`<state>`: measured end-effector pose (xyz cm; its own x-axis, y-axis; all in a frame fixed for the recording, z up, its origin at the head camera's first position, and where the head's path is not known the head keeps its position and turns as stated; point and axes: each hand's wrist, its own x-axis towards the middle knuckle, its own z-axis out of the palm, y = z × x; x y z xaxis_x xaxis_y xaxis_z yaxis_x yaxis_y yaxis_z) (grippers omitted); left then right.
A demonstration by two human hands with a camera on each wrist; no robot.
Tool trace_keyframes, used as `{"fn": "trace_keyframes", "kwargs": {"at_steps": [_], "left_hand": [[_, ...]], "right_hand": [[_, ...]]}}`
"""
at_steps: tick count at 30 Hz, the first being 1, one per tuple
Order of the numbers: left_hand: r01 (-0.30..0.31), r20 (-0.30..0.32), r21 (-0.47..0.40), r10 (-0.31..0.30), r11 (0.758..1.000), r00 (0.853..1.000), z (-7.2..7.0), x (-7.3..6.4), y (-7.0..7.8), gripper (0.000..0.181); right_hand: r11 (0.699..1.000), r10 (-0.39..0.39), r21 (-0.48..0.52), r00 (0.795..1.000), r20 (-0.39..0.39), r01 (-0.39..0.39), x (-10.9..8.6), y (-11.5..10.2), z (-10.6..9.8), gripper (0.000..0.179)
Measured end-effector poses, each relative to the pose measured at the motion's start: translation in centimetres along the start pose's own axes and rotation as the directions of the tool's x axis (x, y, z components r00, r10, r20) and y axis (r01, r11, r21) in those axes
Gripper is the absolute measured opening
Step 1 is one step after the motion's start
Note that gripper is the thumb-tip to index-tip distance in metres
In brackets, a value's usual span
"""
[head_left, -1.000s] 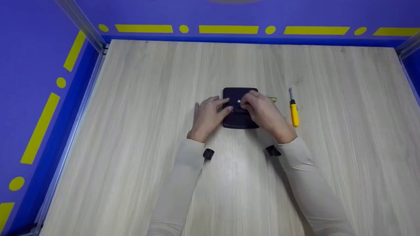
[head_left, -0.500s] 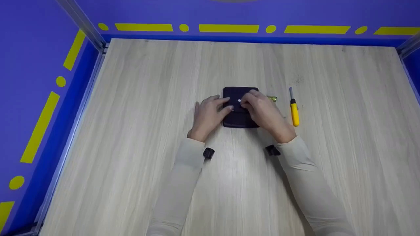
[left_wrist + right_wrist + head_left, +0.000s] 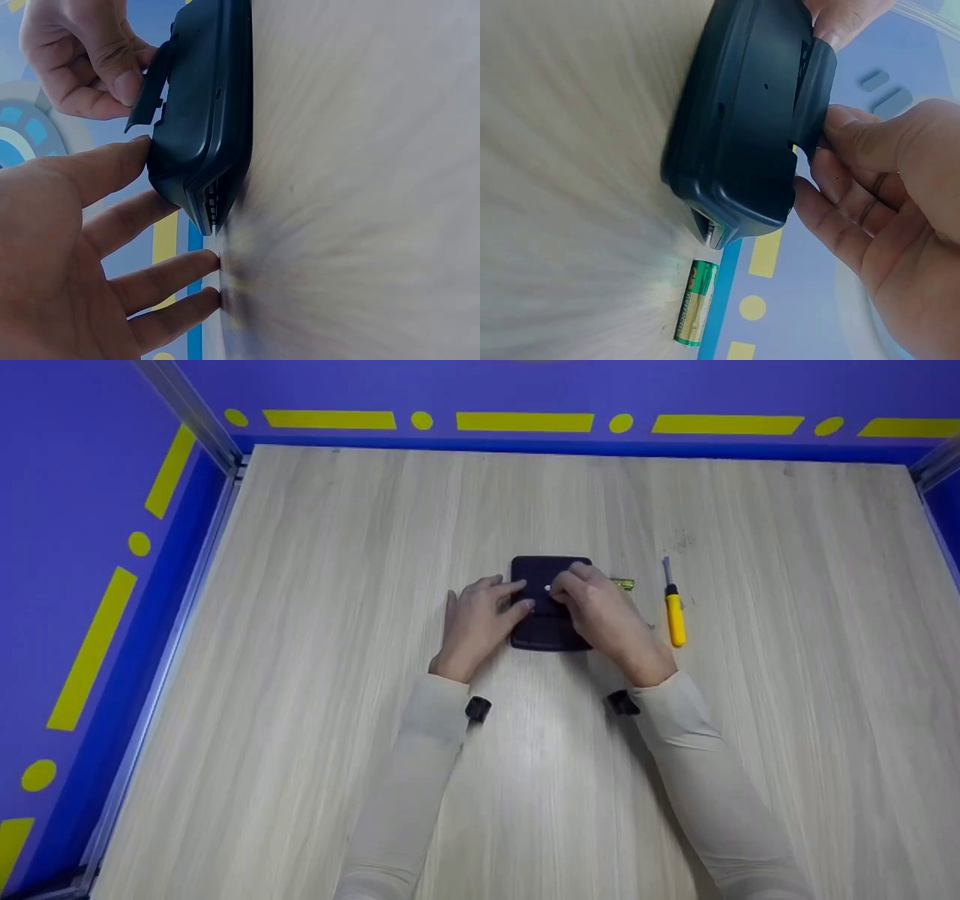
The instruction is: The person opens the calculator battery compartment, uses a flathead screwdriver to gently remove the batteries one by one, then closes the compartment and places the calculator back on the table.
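A black device with rounded corners (image 3: 551,639), which looks like a calculator lying face down, sits on the table between both hands. My right hand (image 3: 606,607) pinches a thin black battery cover (image 3: 815,97) between thumb and fingers; in both wrist views the cover stands tilted up from the device's back. My left hand (image 3: 474,626) is at the left side, its thumb and index fingertip touching the device's edge and its other fingers extended toward the table. A small white spot (image 3: 547,588) shows near the right fingertips. The inside of the battery compartment is hidden.
A green and gold battery (image 3: 696,304) lies on the table just right of the device, partly behind the right hand in the head view. Farther right lies a yellow-handled screwdriver (image 3: 675,619). Blue walls with yellow marks (image 3: 525,422) border the table.
The head view has shifted very slightly. Both hands, the cover and the device keep nearly the same places.
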<state>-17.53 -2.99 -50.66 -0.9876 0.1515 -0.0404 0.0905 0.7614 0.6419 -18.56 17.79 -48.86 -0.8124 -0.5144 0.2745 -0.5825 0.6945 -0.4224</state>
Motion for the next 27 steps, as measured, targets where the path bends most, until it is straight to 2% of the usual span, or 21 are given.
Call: {"fn": "trace_keyframes", "kwargs": {"at_steps": [6,27], "left_hand": [[0.001,0.011,-0.017,-0.001,1.000,1.000,0.07,0.05,0.04,0.046],[0.003,-0.002,-0.012,-0.003,1.000,1.000,0.08,-0.07,0.06,0.045]], "right_hand": [[0.999,-0.021,-0.032,1.000,-0.006,0.021,-0.02,0.09,0.10,0.013],[1.000,0.014,-0.011,1.000,-0.012,-0.014,-0.11,0.54,0.43,0.008]]}}
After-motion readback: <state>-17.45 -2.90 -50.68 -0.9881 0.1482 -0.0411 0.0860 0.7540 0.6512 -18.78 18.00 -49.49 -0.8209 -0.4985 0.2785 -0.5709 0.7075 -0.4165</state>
